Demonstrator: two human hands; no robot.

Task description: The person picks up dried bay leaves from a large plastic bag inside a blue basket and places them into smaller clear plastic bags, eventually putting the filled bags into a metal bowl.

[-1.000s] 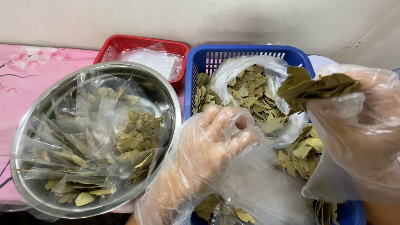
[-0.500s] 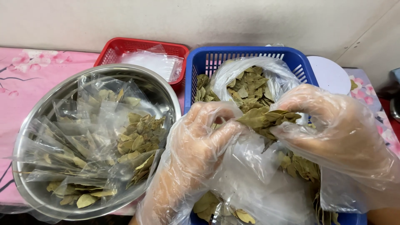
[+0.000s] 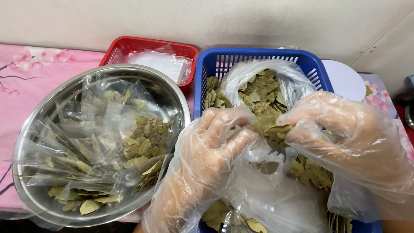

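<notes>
Dried bay leaves: a bunch held over the blue basket, at frame centre. Right hand, in a clear disposable glove, fingers closed on the bunch. Left hand, gloved alike, fingers pinching open a small clear bag just beneath the bunch; one leaf lies inside it. A second ago the right hand held the bunch high at 2 o'clock, apart from the left; it has since come down to meet it.

Steel bowl, 9 o'clock: filled packets of leaves. Red basket, 11 o'clock: empty clear bags. White round lid, 2 o'clock. Desk covered in pink floral cloth; plain pale wall behind.
</notes>
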